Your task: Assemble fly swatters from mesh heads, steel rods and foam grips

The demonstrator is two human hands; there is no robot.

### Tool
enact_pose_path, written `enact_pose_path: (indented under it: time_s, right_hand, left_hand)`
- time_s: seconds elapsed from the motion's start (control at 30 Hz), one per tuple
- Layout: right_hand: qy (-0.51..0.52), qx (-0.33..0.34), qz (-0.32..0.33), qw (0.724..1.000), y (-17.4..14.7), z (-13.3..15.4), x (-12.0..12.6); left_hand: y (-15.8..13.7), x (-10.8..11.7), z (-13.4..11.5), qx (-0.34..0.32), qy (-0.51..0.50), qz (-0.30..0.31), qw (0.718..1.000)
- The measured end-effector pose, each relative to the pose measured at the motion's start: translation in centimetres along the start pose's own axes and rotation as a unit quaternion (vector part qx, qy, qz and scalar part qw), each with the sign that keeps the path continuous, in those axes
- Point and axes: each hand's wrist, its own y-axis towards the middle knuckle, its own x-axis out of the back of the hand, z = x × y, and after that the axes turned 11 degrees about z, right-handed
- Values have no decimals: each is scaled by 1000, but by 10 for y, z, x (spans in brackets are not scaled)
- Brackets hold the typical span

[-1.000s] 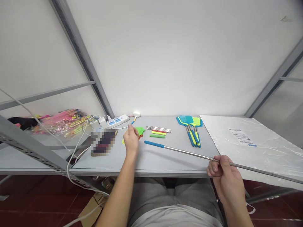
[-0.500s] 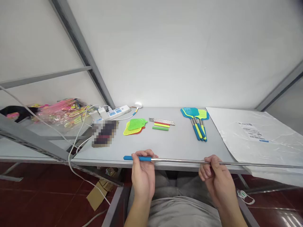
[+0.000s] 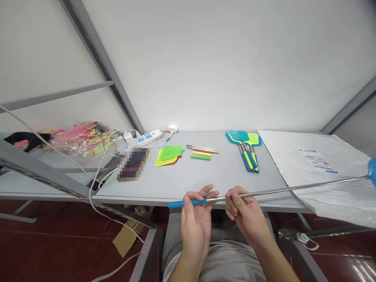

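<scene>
A long fly swatter [image 3: 270, 192] with a metal rod lies across both hands above the table's front edge. My left hand [image 3: 196, 223] holds its blue grip, thumb on top. Around the rod close to that grip, my right hand [image 3: 245, 213] is closed with thumb and fingers. The swatter's blue head [image 3: 372, 171] is cut off by the right border. Beyond the hands lie loose swatter heads in green [image 3: 172, 152], yellow and red, metal rods [image 3: 202, 149], and yellow and green grips [image 3: 200, 158]. Finished-looking swatters with blue and yellow handles [image 3: 249, 158] form a pile further right.
A white plastic mailer [image 3: 293, 156] covers the table's right end. The power strip [image 3: 147, 138] with plugs and cables sits at the back left, near a blurred-out item [image 3: 132, 166]. Metal frame posts [image 3: 100, 62] flank the table. Bagged colourful goods [image 3: 79, 139] lie left.
My right hand has slid along the rod toward my left hand, which moved slightly right. The rod's far end has tilted up, and the blue head has come into view.
</scene>
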Motion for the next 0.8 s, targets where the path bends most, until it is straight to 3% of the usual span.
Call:
enact_pose_path:
  time_s: [0.1,0.27,0.63,0.8]
  right_hand:
    - [5,-7,6,1000,-6,11,11]
    - [-53,26,-69,996,-19,27,32]
    - [-35,58,-120,990,-21,29,37]
    - [-79,80,-135,985,-17,27,42]
  left_hand:
    - [5,3,-17,-9,-19,-1,1000]
    - [14,13,-37,-43,-38,-40,998]
    - [20,18,-44,-80,-59,-91,991]
    - [22,16,-44,-104,-65,-90,988]
